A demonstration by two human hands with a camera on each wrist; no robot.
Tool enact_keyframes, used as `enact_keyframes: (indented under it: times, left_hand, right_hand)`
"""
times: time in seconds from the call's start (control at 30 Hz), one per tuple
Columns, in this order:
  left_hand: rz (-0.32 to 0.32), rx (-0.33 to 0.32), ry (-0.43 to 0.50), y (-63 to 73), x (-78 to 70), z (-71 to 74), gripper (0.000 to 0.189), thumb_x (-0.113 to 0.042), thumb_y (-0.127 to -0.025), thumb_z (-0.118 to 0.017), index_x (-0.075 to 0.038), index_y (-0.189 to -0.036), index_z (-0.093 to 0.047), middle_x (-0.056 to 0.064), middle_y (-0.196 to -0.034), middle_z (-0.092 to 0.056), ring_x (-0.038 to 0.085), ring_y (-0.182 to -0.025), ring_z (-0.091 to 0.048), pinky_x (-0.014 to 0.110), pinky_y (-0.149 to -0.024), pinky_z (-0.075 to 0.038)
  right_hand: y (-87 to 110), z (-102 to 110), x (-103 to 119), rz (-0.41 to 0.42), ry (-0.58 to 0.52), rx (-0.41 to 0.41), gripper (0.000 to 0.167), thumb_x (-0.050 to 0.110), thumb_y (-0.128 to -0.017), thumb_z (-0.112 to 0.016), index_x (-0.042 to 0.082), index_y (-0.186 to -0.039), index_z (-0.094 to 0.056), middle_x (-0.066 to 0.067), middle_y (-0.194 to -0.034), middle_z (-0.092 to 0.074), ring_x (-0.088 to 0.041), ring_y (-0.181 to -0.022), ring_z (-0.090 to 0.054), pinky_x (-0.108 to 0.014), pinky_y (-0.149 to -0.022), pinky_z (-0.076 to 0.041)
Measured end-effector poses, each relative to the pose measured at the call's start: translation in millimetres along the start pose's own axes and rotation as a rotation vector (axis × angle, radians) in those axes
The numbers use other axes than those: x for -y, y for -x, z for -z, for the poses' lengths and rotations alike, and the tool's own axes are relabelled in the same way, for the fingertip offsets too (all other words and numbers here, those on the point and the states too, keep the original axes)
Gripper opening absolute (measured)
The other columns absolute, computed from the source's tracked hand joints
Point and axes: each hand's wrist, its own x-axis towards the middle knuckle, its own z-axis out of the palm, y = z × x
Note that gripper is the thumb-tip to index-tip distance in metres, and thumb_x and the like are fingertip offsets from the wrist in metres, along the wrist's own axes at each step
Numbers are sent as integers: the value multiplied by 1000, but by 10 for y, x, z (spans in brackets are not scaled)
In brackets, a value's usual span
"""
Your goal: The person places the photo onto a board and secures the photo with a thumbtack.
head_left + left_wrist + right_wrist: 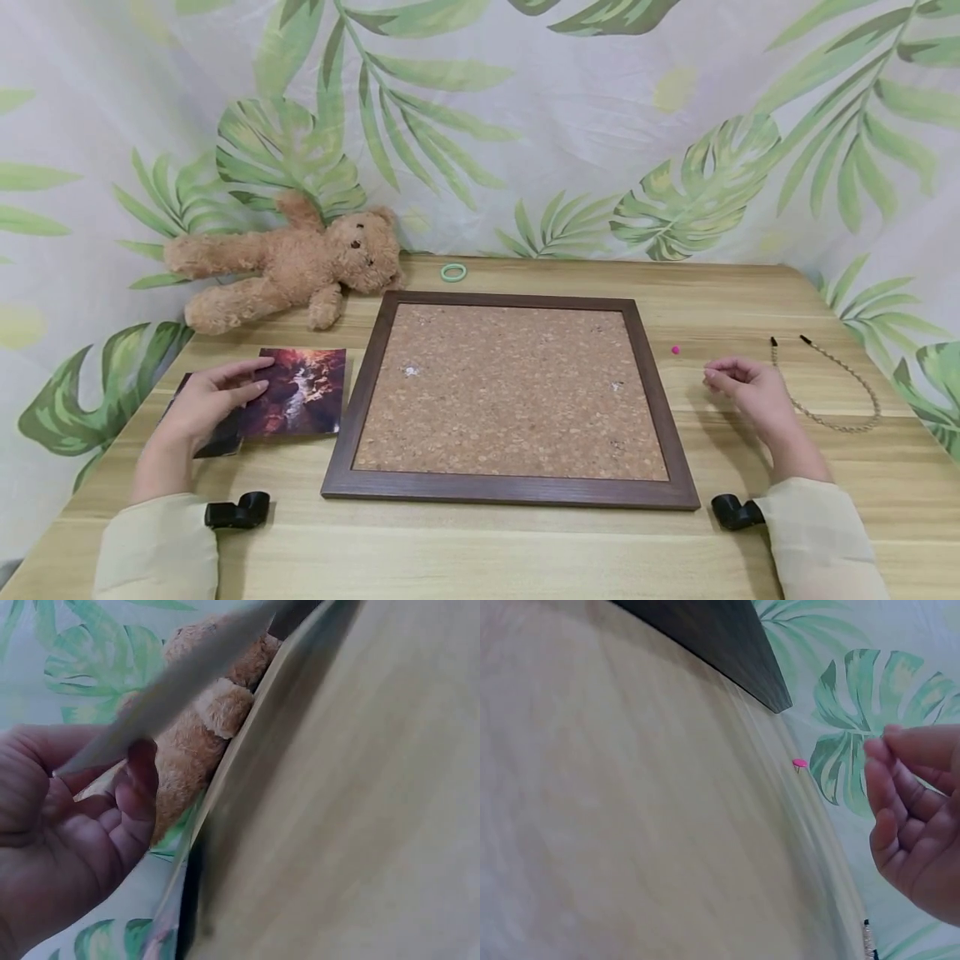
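Note:
My left hand (pixel 204 406) pinches the left edge of a square photo print (pixel 303 400) with a fiery red and dark purple picture. In the left wrist view this print (pixel 172 694) is raised off the table, seen nearly edge-on. A second, darker print (pixel 220 437) lies beneath the left hand, partly covered. To the right of the framed cork board (pixel 510 396), my right hand (pixel 750 392) is held above the table. Its thumb and finger tips (pixel 891 731) meet; anything tiny between them is hidden. Near it a pink thumbtack (pixel 799 763) lies on the table.
A brown teddy bear (pixel 300 262) lies at the back left, with a green ring (pixel 453 272) to its right. A beaded cord (pixel 847 428) with black ends curves at the far right. Pale silvery marks (pixel 411 372) show on the cork. A leaf-patterned curtain (pixel 570 125) hangs behind.

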Motion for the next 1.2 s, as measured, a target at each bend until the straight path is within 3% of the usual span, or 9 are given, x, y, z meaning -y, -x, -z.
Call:
enact_keyframes:
  times: [0.1, 0.23, 0.4, 0.5, 0.63, 0.77, 0.93, 1.0, 1.2]
  left_hand:
    - [-5, 7, 25, -7, -54, 19, 47, -25, -83, -58, -14, -127, -46, -7, -96, -46, 1, -71, -45, 19, -56, -40]
    - [6, 33, -2, -29, -175, 56, 49, -28, -84, -56, -19, -130, -42, 5, -98, -39, 10, -63, -39, 29, -49, -36]
    - [-23, 56, 55, -102, -383, 80, 54, -24, -84, -57, -16, -134, -36, 4, -103, -32, 9, -68, -35, 28, -51, -36]
    - [-36, 100, 121, -167, -527, 65, 59, -20, -84, -58, -16, -136, -31, 4, -94, -30, 9, -70, -32, 27, -53, -33]
    - [-39, 123, 150, -276, -737, -34, 63, -20, -81, -61, -19, -136, -31, 3, -91, -38, 9, -75, -39, 25, -60, -37]
    - [-62, 156, 268, -386, -904, -216, 67, -12, -78, -64, -16, -136, -31, 5, -98, -50, 11, -83, -50, 23, -69, -43]
    - [-101, 217, 415, -520, -1044, -564, 69, 1, -76, -63, -7, -135, -29, 9, -103, -46, 11, -83, -52, 23, -71, -44]
    - [-113, 238, 427, -584, -1096, -724, 68, 3, -76, -62, -5, -135, -29, 10, -105, -43, 11, -83, -51, 23, -71, -44]
    - [-175, 261, 322, -778, -1280, -1210, 65, 4, -75, -62, -7, -133, -35, 15, -100, -49, 15, -85, -50, 26, -72, -45]
  right_hand:
    - [-58, 18, -107, -5, -14, -5, 38, 23, -83, -59, -10, -101, -53, 5, -76, -62, -12, -69, -60, -22, -61, -45]
    - [-119, 37, -142, -2, -12, 44, 47, 33, -79, -62, -8, -102, -54, 2, -80, -62, -12, -73, -59, -21, -64, -45]
    - [-136, 56, 169, 45, -15, 90, 35, 20, -83, -59, -10, -101, -54, 1, -80, -61, -10, -73, -58, -22, -67, -45]
    - [-180, 67, 334, 63, -23, 88, 26, 12, -84, -57, -10, -99, -55, 6, -79, -60, -6, -72, -57, -18, -66, -45]
    - [-259, 67, 520, 68, -8, 95, 25, 11, -85, -55, -8, -101, -54, 10, -80, -59, -4, -73, -56, -17, -66, -44]
    - [-357, 39, 660, 71, -2, 95, 27, 11, -87, -52, -10, -104, -53, 10, -78, -59, -5, -74, -57, -17, -66, -44]
    - [-458, -28, 787, 53, -24, 77, 32, 15, -88, -51, -11, -106, -51, 8, -77, -58, -6, -74, -56, -17, -66, -43]
    - [-482, -71, 819, 40, -60, 63, 33, 17, -87, -53, -10, -106, -51, 8, -78, -58, -6, -74, -55, -18, -67, -43]
    - [-540, -232, 840, 39, -178, 26, 22, 16, -84, -57, -1, -98, -57, 7, -76, -61, -7, -74, -57, -19, -66, -43]
